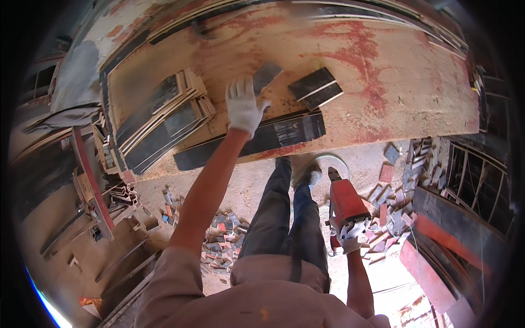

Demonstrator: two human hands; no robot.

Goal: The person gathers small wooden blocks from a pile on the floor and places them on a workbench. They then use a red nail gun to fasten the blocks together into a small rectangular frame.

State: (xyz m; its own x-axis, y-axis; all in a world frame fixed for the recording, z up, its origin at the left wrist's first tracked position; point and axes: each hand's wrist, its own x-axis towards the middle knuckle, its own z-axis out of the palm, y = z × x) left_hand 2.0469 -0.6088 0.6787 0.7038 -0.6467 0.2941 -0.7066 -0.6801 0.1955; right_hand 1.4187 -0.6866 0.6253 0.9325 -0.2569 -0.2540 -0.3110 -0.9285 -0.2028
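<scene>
My left hand (pixel 244 106), in a white work glove, is stretched out over the wooden table with its fingers extended and nothing in them. Just beyond its thumb lies a small grey piece of board (pixel 267 76). A long black plywood strip (pixel 262 136) runs along the table's near edge beneath my left wrist. At my right side, away from the table, my gloved right hand (pixel 348 240) is closed around a red power tool (pixel 347 202) with a narrow dark nose. Its grip is mostly hidden, and I cannot make out its exact kind.
A stack of black-faced plywood strips (pixel 169 117) sits on the table's left, and two black boards (pixel 316 87) lie right of centre. Long strips (pixel 372 16) line the far edge. Offcuts (pixel 224 240) litter the floor, and large panels (pixel 454 229) lean at right.
</scene>
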